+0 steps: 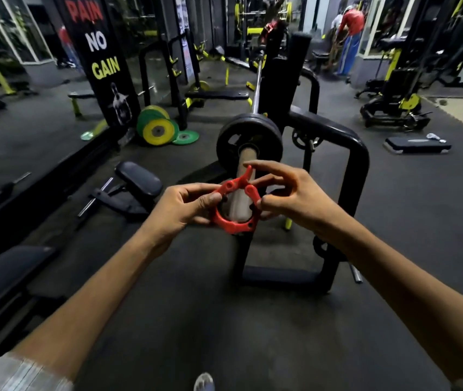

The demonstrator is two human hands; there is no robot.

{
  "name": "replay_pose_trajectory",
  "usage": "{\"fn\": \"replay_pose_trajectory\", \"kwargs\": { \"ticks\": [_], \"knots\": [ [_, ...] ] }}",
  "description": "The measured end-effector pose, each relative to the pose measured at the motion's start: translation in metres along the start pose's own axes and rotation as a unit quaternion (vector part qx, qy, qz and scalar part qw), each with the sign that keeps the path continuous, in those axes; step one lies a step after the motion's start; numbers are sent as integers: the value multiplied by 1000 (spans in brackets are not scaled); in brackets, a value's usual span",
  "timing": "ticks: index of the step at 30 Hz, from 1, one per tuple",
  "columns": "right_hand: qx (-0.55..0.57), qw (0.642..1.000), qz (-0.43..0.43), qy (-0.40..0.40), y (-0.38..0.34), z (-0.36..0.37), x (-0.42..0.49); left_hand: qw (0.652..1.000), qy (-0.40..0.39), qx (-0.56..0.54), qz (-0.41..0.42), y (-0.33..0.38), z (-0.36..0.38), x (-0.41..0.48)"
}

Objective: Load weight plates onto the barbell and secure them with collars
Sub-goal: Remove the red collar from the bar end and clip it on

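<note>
red collar (231,225) rings the barbell (248,156), pinched by left hand (181,206) and right hand (295,198).

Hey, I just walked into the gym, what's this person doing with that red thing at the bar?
A person is fitting a red collar onto the barbell sleeve. The left hand grips its left side, the right hand pinches its right end; the clamp is open. The sleeve shows through the ring. A black plate already sits further along the sleeve, apart from the collar, not yet secured.
</note>
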State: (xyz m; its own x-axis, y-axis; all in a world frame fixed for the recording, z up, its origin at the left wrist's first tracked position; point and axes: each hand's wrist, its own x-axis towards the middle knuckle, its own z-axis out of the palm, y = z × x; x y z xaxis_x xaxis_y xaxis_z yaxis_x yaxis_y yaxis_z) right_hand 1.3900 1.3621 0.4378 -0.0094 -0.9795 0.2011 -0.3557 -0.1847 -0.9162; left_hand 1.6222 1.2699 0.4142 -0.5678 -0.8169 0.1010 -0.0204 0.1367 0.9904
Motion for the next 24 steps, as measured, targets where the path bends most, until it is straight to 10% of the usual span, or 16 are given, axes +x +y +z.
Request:
{"fn": "replay_pose_trajectory", "kwargs": {
  "ticks": [24],
  "knots": [
    [-201, 950, -67, 230, 85, 59, -3, 999, 39, 32, -13, -90, 7, 39]
  ]
}}
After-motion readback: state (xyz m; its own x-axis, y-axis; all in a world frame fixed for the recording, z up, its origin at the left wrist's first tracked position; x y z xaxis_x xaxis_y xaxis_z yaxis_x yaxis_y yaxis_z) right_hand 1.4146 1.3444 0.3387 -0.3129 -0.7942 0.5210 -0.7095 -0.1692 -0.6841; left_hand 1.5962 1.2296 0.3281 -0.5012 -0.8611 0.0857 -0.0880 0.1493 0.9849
